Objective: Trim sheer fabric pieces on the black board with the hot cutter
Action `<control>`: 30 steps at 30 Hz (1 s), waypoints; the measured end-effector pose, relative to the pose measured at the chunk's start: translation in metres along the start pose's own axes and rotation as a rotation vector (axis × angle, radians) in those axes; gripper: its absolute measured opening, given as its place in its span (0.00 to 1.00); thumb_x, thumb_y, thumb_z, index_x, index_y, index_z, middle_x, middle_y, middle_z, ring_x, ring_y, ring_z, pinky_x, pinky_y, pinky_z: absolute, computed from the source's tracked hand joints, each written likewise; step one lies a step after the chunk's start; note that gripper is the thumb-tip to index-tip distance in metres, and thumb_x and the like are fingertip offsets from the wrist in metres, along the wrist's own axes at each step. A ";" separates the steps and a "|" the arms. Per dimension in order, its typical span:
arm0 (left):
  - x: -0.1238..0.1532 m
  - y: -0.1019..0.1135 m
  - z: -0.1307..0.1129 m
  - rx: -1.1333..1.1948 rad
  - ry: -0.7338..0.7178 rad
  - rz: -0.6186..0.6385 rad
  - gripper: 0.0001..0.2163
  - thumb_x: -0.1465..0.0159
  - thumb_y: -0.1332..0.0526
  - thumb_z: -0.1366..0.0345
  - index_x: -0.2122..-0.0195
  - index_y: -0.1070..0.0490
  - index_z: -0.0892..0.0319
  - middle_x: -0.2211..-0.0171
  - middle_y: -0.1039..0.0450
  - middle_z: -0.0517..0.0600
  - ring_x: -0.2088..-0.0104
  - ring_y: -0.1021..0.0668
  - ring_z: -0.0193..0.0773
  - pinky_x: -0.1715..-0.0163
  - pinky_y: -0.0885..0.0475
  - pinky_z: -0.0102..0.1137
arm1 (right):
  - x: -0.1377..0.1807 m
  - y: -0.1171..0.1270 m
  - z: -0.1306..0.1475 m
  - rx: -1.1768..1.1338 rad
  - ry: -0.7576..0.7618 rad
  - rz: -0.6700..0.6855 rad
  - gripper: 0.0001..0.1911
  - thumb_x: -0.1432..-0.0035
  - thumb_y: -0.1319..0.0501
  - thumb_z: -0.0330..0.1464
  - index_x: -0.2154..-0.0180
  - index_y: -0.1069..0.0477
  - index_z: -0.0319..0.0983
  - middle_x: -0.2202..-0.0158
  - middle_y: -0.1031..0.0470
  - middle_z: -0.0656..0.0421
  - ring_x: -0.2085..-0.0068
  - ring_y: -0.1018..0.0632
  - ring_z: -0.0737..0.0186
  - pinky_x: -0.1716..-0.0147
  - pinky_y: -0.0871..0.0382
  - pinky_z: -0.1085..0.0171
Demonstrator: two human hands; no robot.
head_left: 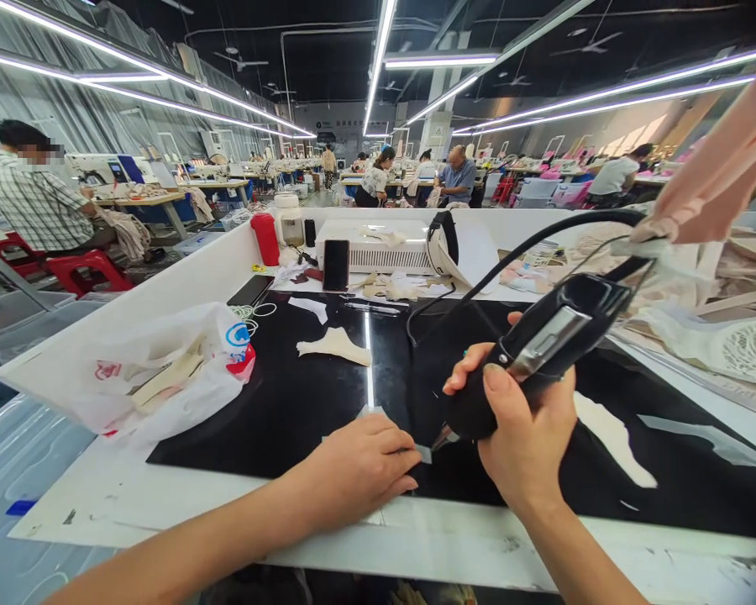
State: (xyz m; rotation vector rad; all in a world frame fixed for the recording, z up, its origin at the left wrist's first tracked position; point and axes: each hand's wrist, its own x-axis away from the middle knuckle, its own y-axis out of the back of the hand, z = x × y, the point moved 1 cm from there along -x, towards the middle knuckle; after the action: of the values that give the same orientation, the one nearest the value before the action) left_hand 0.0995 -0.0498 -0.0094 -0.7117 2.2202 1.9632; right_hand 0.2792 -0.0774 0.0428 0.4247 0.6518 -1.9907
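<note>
My left hand (362,462) presses down on a pale translucent piece (424,454) at the front of the black mat (277,420). Its fingers are bent and close together, and they cover most of the piece. Wrapped in my right hand (532,424) is a black corded electric hand tool (551,323) with a silver strip along its side. The tool tilts down to the left, its pointed metal tip close to the piece's right end. A cream cut-out (335,345) lies beyond my left hand. To the right of my right hand is another cream cut-out (614,441).
A plastic bag (182,378) with scraps sits at the left. Along the back stand a phone (336,266), a white vented box (378,244) and a red container (265,239). The tool's black cord (510,248) arcs above the mat. Fabric pieces (743,336) pile up at right.
</note>
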 end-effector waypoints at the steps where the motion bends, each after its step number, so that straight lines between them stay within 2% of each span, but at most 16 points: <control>1: 0.000 0.000 0.000 -0.003 0.002 -0.002 0.11 0.27 0.39 0.63 0.49 0.23 0.63 0.52 0.21 0.54 0.51 0.21 0.43 0.45 0.26 0.37 | -0.001 -0.001 0.001 -0.005 0.000 -0.004 0.15 0.38 0.30 0.40 0.58 0.35 0.46 0.66 0.24 0.65 0.71 0.23 0.64 0.70 0.24 0.61; 19: 0.004 -0.004 0.000 -0.036 -0.009 -0.026 0.11 0.26 0.39 0.62 0.49 0.24 0.63 0.52 0.21 0.54 0.51 0.21 0.42 0.41 0.28 0.40 | -0.001 -0.001 -0.004 0.001 -0.011 -0.009 0.16 0.38 0.30 0.39 0.57 0.35 0.46 0.66 0.24 0.65 0.71 0.23 0.64 0.70 0.25 0.61; 30: 0.004 -0.004 0.000 -0.040 -0.012 -0.039 0.11 0.27 0.39 0.63 0.49 0.24 0.62 0.52 0.21 0.54 0.50 0.20 0.42 0.42 0.27 0.38 | 0.002 -0.002 -0.006 0.009 -0.009 0.020 0.14 0.36 0.31 0.39 0.55 0.34 0.47 0.66 0.25 0.65 0.71 0.23 0.64 0.69 0.25 0.61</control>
State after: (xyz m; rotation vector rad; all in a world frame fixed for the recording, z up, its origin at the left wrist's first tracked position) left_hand 0.0979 -0.0515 -0.0148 -0.7405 2.1495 1.9941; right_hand 0.2767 -0.0746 0.0378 0.4253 0.6307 -1.9763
